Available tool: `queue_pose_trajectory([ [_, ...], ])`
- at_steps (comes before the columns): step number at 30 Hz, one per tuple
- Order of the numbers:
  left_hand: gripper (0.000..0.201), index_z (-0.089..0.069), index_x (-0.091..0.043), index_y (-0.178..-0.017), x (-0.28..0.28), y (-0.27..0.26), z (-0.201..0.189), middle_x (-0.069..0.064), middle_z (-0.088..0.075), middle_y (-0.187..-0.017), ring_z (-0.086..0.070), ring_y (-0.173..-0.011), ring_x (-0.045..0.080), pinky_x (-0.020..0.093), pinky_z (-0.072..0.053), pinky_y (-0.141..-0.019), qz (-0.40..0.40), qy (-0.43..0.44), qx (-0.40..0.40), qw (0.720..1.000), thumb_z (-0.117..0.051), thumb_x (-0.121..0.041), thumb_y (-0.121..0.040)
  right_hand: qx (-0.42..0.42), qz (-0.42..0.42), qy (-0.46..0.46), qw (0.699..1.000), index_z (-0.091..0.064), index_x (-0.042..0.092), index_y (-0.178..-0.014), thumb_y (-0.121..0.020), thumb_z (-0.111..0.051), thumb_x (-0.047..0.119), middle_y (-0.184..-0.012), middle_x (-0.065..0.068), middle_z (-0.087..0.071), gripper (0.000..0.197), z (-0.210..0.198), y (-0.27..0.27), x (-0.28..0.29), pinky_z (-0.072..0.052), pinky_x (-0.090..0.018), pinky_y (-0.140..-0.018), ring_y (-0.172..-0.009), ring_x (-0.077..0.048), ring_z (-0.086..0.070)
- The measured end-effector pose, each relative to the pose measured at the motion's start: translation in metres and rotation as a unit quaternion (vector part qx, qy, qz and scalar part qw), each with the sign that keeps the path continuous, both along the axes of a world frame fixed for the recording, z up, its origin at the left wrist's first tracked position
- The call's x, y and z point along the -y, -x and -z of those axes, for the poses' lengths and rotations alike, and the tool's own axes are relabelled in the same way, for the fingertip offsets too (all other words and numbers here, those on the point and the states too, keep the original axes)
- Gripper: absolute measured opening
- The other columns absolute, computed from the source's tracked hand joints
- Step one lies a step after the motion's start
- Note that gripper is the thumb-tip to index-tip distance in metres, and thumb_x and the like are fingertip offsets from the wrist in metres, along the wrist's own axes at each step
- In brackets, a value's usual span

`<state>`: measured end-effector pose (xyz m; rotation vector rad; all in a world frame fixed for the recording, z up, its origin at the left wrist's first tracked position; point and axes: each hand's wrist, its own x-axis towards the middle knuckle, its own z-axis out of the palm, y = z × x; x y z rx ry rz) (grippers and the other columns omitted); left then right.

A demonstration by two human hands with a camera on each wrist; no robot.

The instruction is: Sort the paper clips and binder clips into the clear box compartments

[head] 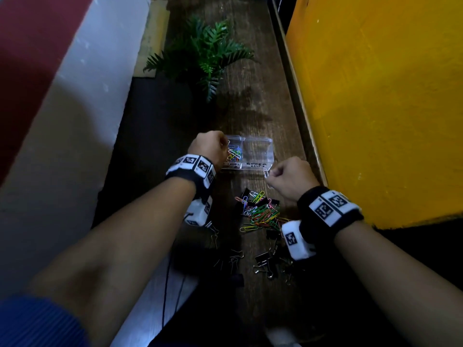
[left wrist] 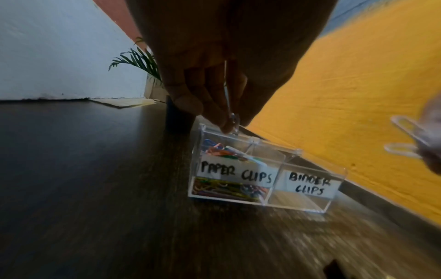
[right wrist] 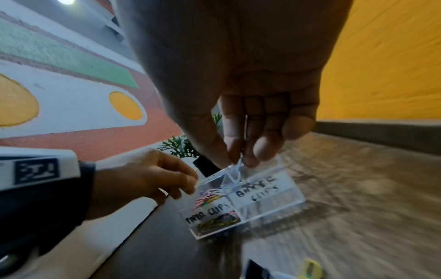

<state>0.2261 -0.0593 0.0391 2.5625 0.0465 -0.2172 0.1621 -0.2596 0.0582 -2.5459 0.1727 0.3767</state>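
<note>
A clear two-compartment box (head: pixel 258 141) stands on the wooden ledge. Its left compartment, labelled PAPER CLIPS, holds several coloured paper clips (head: pixel 234 152). The right one, labelled BINDER CLIPS (left wrist: pixel 310 186), shows nothing inside. My left hand (head: pixel 225 146) hovers over the left compartment and pinches a pale paper clip (left wrist: pixel 227 98) between thumb and fingers. My right hand (head: pixel 271 174) is just right of the box front and pinches two white paper clips (right wrist: pixel 235 170). A mixed pile of coloured paper clips (head: pixel 261 212) and black binder clips (head: pixel 264 264) lies nearer to me.
A green fern-like plant (head: pixel 204 53) stands on the ledge behind the box. A yellow wall (head: pixel 375 108) runs close along the right side. The ledge's left edge drops to a white and red wall. Thin black cables (head: pixel 166 284) hang below the ledge.
</note>
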Motion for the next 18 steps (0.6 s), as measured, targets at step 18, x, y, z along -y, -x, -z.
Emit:
queue_pose_trajectory([
  [18, 0.016, -0.068, -0.022, -0.092, -0.020, 0.125, 0.056, -0.005, -0.056, -0.099, -0.060, -0.087, 0.020, 0.033, -0.051, -0.072, 0.069, 0.036, 0.004, 0.997, -0.065, -0.024, -0.077, 0.001, -0.130, 0.066, 0.989, -0.071, 0.014, -0.087, -0.086, -0.063, 0.021, -0.091, -0.006, -0.069, 0.011, 0.024, -0.089, -0.080, -0.055, -0.032, -0.071, -0.081, -0.022, -0.065],
])
